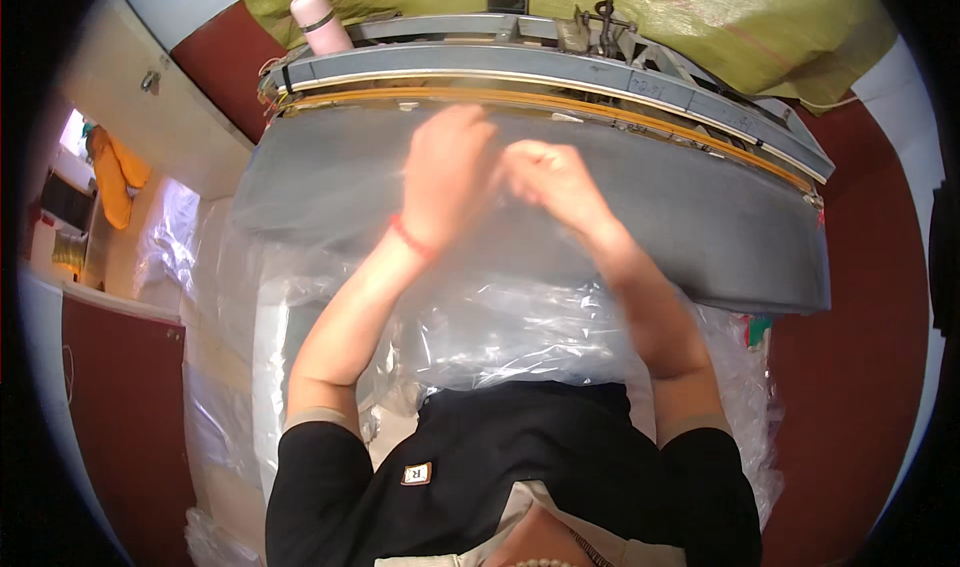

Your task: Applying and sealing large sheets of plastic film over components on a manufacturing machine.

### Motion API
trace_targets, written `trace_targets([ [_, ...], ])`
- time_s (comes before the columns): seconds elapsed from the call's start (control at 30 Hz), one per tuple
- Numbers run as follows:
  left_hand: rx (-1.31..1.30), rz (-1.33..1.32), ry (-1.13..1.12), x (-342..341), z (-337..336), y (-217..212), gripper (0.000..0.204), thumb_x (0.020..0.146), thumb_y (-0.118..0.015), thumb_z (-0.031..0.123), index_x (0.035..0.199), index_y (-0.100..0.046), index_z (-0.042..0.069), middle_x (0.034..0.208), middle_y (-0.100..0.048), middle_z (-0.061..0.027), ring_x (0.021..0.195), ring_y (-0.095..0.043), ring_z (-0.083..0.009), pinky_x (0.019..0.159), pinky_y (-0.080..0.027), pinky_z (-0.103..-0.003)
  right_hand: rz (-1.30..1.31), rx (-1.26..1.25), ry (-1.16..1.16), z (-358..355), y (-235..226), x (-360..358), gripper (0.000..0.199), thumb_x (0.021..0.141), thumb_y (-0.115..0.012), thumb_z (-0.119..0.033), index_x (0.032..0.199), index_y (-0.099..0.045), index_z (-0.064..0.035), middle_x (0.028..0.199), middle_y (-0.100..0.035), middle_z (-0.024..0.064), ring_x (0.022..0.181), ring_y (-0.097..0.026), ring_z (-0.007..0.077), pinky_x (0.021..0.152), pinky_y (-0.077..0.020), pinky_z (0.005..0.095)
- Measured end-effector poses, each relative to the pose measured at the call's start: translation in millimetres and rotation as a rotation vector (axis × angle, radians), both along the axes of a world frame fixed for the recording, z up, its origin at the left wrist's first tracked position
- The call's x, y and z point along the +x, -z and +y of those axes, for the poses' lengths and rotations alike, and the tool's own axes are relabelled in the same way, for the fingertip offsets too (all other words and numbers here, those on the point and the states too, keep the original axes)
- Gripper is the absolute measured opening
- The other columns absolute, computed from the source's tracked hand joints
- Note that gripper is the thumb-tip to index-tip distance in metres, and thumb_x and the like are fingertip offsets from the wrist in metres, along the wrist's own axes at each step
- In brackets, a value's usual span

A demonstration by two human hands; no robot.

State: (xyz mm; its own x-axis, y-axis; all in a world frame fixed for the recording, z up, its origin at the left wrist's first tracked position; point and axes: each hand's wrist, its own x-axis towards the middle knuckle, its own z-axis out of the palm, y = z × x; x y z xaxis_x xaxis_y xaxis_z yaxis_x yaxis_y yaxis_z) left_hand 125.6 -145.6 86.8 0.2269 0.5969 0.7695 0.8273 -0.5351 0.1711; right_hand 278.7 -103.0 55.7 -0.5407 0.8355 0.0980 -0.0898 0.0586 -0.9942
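Note:
My left hand (447,172), a red band round its wrist, is raised over the grey table surface (330,167) of a long bench machine. Motion smears its fingers, so their hold does not show. Close beside it, my right hand (556,180) has its fingers curled together in a pinch. Whatever may be in that pinch is too blurred to make out. Below both hands, clear plastic sheeting (510,332) lies crumpled and shiny between my forearms and against my dark clothing.
Along the machine's far side runs a metal frame (450,62) with an orange strip (560,100). A pink bottle (320,22) stands at its left end, and a metal clamp (603,32) sits farther right. Yellow-green sacking (720,27) hangs behind. An open door (150,77) stands left.

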Motion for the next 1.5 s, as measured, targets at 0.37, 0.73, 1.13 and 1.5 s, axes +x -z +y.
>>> trace_targets([
  [0.37,-0.371,0.136,-0.201,-182.4,-39.9,67.8,0.016,0.064,-0.065,0.009,0.074,-0.054,0.003,0.081,-0.056,-0.0083,0.079,-0.053,-0.0258,0.072,-0.042,-0.033,-0.645,0.621,1.474,71.8,151.3,544.9,0.032,0.086,-0.048,-0.026,0.097,-0.059,0.002,0.093,-0.061,0.0085,0.084,-0.056,0.0163,0.072,-0.0436,0.0295],
  [0.73,-0.74,0.08,-0.708,-267.7,69.9,90.9,0.065,0.071,-0.058,0.05,0.123,-0.041,0.015,0.134,-0.029,-0.0123,0.123,-0.024,-0.0345,0.098,-0.024,-0.044,-1.684,0.087,1.54,-8.7,98.0,546.0,0.039,0.088,-0.035,-0.041,0.096,-0.056,-0.0089,0.089,-0.059,0.0184,0.082,-0.054,0.0401,0.065,-0.0419,0.0475],
  [1.13,-1.035,0.006,-0.035,-81.7,164.4,38.4,0.022,0.077,-0.062,0.019,0.091,-0.061,0.003,0.079,-0.061,-0.0066,0.067,-0.056,-0.0116,0.057,-0.046,-0.025,-1.146,0.464,1.606,12.0,92.4,524.9,0.033,0.082,-0.043,-0.034,0.09,-0.06,-0.0065,0.093,-0.059,0.0159,0.089,-0.054,0.0348,0.074,-0.0422,0.0408],
  [1.5,-1.066,-0.098,0.921,411.1,36.0,85.1,0.024,0.08,-0.059,0.019,0.092,-0.06,-0.002,0.083,-0.062,-0.0056,0.063,-0.056,-0.0101,0.06,-0.045,-0.022,-0.622,0.364,1.65,1.5,106.9,553.4,0.026,0.081,-0.05,-0.029,0.075,-0.055,-0.0044,0.068,-0.054,0.0177,0.067,-0.053,0.0335,0.063,-0.0414,0.0376],
])
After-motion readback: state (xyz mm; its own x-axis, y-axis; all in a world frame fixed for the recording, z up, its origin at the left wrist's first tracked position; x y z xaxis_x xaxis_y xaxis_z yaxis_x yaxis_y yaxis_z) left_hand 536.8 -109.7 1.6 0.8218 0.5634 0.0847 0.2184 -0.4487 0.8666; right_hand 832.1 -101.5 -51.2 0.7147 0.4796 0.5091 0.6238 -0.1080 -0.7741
